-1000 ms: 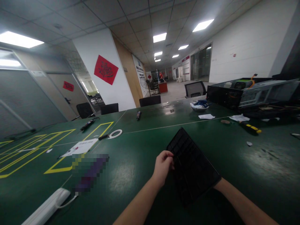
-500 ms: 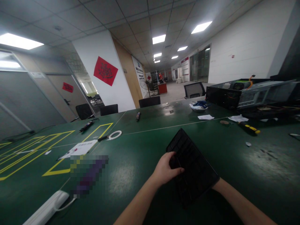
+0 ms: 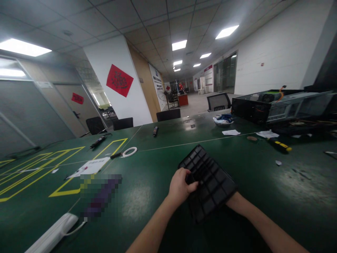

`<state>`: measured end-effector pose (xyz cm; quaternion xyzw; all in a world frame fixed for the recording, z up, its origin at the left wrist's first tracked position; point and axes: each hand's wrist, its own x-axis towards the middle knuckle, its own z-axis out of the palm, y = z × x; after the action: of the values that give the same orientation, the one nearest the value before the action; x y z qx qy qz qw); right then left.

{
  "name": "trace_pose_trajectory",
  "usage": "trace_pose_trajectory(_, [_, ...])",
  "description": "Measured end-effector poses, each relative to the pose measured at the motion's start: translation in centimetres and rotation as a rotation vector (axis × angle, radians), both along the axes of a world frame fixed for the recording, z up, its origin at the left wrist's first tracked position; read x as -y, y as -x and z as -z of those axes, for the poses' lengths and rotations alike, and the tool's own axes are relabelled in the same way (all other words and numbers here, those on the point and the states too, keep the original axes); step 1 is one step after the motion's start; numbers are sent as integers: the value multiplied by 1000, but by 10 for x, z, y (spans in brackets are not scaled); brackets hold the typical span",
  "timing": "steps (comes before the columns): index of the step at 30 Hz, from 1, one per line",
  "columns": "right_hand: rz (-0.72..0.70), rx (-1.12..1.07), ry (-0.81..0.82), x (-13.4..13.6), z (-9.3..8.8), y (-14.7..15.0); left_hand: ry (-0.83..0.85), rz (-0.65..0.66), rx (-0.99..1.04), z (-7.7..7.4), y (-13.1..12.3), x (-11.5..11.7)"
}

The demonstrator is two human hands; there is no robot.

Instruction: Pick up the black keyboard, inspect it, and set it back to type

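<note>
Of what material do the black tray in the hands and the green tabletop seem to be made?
Black tray: probably moulded plastic, slightly shiny, judging by its soft highlights. Green tabletop: smooth, fairly glossy, with pale reflections; perhaps a rubber mat or painted board, unclear which.

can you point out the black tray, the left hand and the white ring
Black tray [image 3: 210, 186]: head view, on its gridded face
Left hand [image 3: 179, 187]: head view, back of the hand
White ring [image 3: 129, 155]: head view, its near edge
</note>
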<state>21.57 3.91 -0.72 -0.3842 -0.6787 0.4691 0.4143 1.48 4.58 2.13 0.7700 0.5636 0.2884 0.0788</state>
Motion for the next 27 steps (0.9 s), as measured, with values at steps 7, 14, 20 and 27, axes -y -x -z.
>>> trace_pose_trajectory(7, [-41, 291, 102, -2, -7, -7, 184, -647, -297, -33, 93, -54])
trace_pose_trajectory(14, [-63, 254, 164, -2, -4, -7, 266, -816, -395, -24, 141, -72])
trace_pose_trajectory(20, [-57, 261, 148, -2, -6, -7, 191, -787, -433, -29, 134, -66])
trace_pose_trajectory(27, [-61, 285, 124, -2, -6, -7, 106, -415, -436, 3, 132, 20])
